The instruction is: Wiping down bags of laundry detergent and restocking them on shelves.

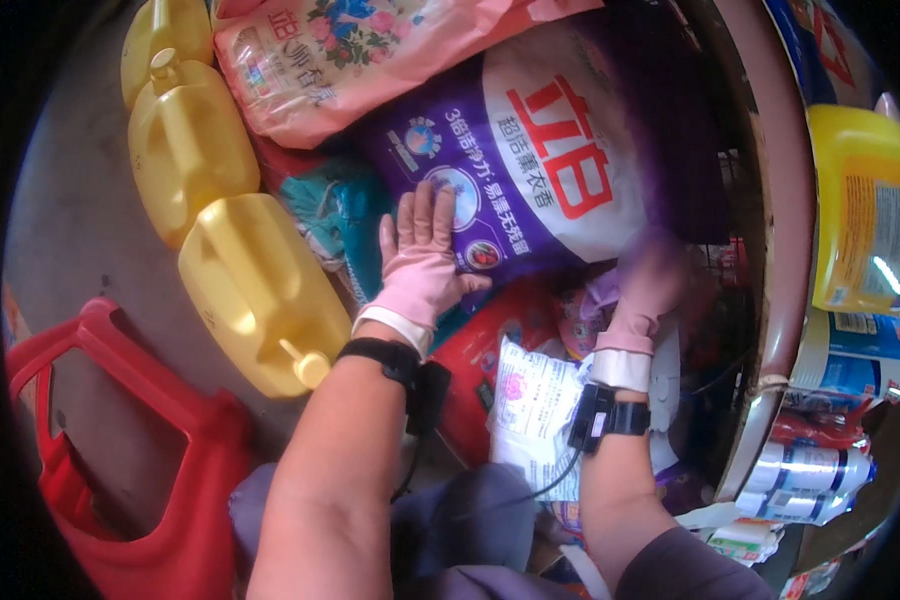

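A large purple and white bag of laundry detergent [547, 150] lies on a pile of other bags in front of me. My left hand [424, 262], in a pink glove, rests on its near left corner with the fingers spread. At the bag's near right edge is my right hand [651, 281], gloved alike; blur over its fingers hides whether they grip the bag. A coral bag with a flower print [300, 105] lies along the far side. Teal packaging [337, 206], a red bag [469, 367] and a white printed packet [529, 420] show around and below my hands.
Several yellow plastic jugs [255, 292] stand in a row on the floor at left. Closer to me is a red plastic frame [139, 390], perhaps a stool. A shelf edge [784, 247] curves along the right, with a yellow jug [862, 217] and blue-and-white bottles [810, 469] on it.
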{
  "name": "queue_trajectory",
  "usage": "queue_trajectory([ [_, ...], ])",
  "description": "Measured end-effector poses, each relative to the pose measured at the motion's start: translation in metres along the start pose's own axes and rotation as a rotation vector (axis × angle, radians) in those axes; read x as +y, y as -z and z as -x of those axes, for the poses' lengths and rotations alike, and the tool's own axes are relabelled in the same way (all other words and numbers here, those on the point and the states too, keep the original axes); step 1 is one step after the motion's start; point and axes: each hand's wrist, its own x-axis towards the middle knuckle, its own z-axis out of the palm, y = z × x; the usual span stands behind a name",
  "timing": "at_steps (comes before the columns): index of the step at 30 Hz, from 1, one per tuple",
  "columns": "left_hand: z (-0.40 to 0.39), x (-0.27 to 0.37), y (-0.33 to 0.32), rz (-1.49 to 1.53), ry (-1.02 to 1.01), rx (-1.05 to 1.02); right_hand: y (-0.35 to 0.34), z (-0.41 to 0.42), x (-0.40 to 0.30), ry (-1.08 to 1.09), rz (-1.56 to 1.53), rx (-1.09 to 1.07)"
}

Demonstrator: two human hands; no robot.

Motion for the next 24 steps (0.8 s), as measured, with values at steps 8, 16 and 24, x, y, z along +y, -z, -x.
queue_trajectory([
  [8,-0.002,0.007,0.005,-0.014,-0.014,-0.006,0.017,0.012,-0.055,-0.336,-0.320,-0.116],
  [16,0.011,0.015,0.037,0.022,0.020,-0.024,0.028,0.034,-0.048,-0.482,-0.599,-0.118],
  [24,0.038,0.050,0.103,0.518,-0.056,0.244,0.055,0.118,-0.084,-0.272,-0.655,-0.081],
])
